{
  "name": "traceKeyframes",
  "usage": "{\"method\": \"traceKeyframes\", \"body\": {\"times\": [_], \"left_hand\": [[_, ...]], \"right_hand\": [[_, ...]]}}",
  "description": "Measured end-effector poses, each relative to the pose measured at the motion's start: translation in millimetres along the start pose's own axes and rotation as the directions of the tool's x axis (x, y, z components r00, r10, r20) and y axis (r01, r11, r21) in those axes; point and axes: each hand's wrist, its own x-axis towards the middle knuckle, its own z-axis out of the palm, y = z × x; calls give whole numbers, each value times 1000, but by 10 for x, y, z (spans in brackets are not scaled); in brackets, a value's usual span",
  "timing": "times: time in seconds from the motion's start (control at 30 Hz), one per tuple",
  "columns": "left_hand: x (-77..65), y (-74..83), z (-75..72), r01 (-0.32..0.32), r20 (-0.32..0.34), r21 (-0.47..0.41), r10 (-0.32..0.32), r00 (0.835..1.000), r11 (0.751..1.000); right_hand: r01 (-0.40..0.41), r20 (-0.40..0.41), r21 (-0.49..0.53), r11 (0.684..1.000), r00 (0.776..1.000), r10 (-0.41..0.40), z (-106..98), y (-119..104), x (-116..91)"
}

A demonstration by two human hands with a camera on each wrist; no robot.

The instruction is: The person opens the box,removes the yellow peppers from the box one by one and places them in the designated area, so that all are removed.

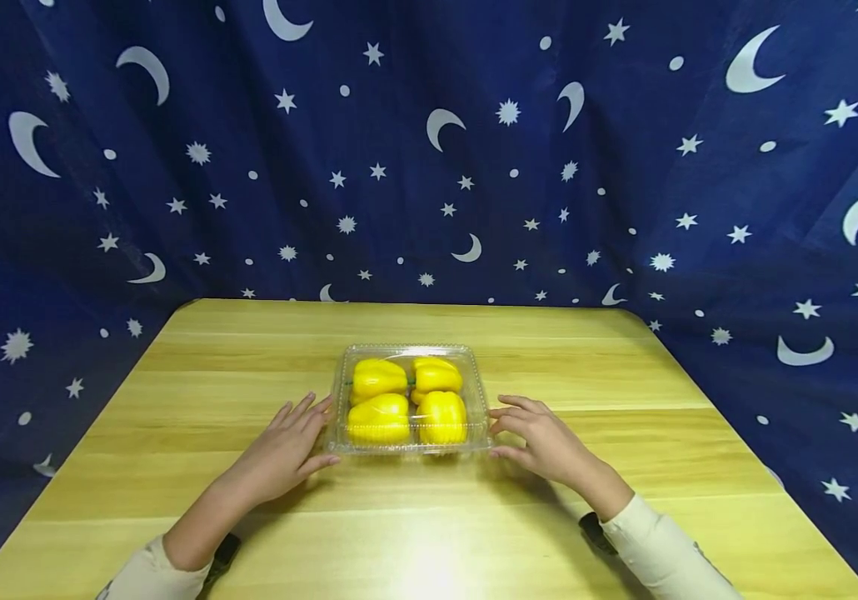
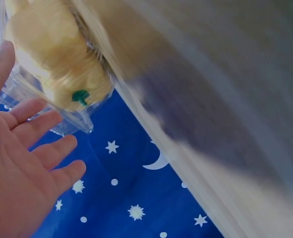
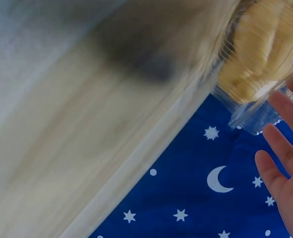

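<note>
Box [image 1: 408, 451], centre of frame: clear plastic, probably light, flexible, slick; best gripped at both sides. Contents: yellow peppers [image 1: 378, 419]. Left hand [image 1: 282, 454], right hand [image 1: 544, 440]: apart, fingers extended.

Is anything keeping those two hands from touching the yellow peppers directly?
Yes: the clear plastic container. Its side walls stand between the yellow peppers and both the left hand and the right hand. Nothing visible stands between either hand and the container itself.
</note>
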Motion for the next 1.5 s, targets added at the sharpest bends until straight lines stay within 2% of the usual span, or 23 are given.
{"method": "traceKeyframes", "body": {"times": [0.2,0.37,0.57,0.67,0.77,0.93,1.13,1.2,1.27,1.33,1.5], "left_hand": [[7,-18,-4,-24,-13,12,24,1000,1000],[10,-21,-23,-21,-13,-31,21,1000,999],[16,-31,-35,-29,-12,-78,28,1000,997],[20,-35,-34,-25,-10,-84,25,1000,996],[32,-33,-27,-25,-10,-93,24,1000,995],[43,-32,-10,-15,0,-97,15,1000,995],[35,-54,7,-10,-4,-72,10,1000,997],[37,-60,12,-17,-7,-73,16,1000,997],[41,-67,17,-19,-9,-77,18,1000,997],[46,-73,20,-16,-12,-83,16,1000,996],[50,-82,22,-9,-10,-96,8,1000,995]], "right_hand": [[9,19,-1,1000,1000,-9,-22,3,22],[26,19,32,999,999,-26,-31,8,55],[15,64,74,997,998,-20,-51,21,98],[49,41,43,998,998,-50,-46,31,111],[118,-19,-16,993,993,-118,-13,48,114],[241,-89,-168,956,962,-258,84,79,98],[321,-114,-359,876,917,-382,199,59,97],[326,-107,-410,852,910,-400,225,47,98],[320,-93,-435,841,914,-396,243,39,101],[304,-80,-421,854,926,-369,258,40,103],[254,-106,-302,919,949,-297,293,47,124]]}}
